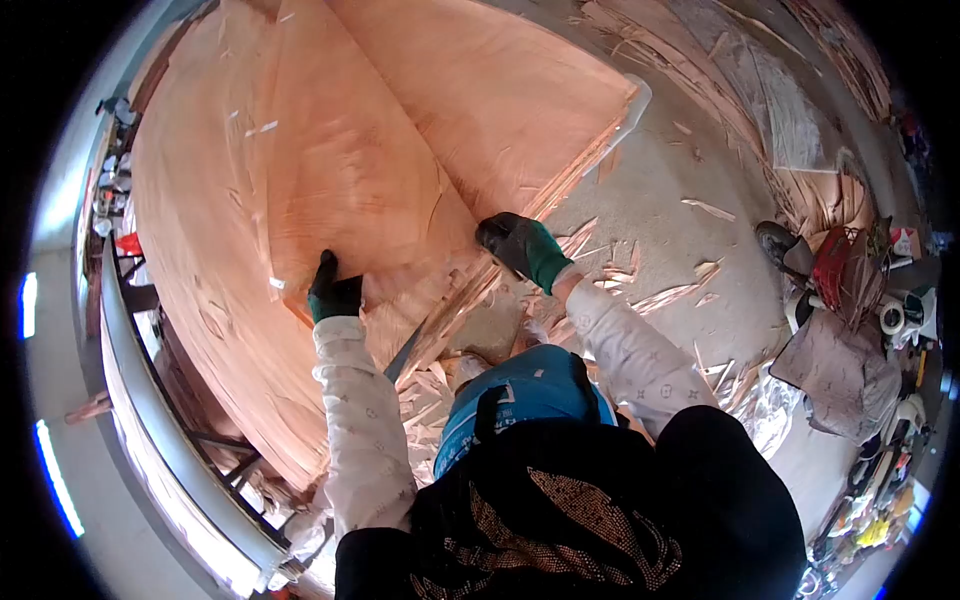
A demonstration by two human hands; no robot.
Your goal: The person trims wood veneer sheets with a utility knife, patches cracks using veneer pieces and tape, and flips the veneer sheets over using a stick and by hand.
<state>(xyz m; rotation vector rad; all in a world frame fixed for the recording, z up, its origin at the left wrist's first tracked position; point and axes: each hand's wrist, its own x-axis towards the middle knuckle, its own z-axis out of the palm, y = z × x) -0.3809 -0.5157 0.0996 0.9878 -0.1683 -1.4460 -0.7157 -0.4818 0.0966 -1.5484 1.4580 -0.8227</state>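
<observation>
The top veneer sheet (350, 170) lies on the big veneer stack (185, 230), right in front of the person, with its near edge toward their body. The left hand (336, 292), in a dark glove with green on it, is at the near edge, thumb on top, and it seems to pinch the wood between thumb and fingers (most of those fingers are hidden, so I cannot tell how hard they squeeze). The right hand (518, 248), gloved too, looks closed on the near right corner, with its fingertips hard to see. The sheet looks very thin, so I think it is light for its size, but so wide that it would sag and flap in the middle. It would bend a bit, then crack, most likely along the lines in the wood. The thin wood scraps (708, 210) on the floor (660, 230) make me think it snaps easily. It looks dry and a little rough, so gloves should not slip much. Good places to hold are near the two close corners, well apart, on whole wood and away from any ragged bits, with soft, flat fingers
</observation>
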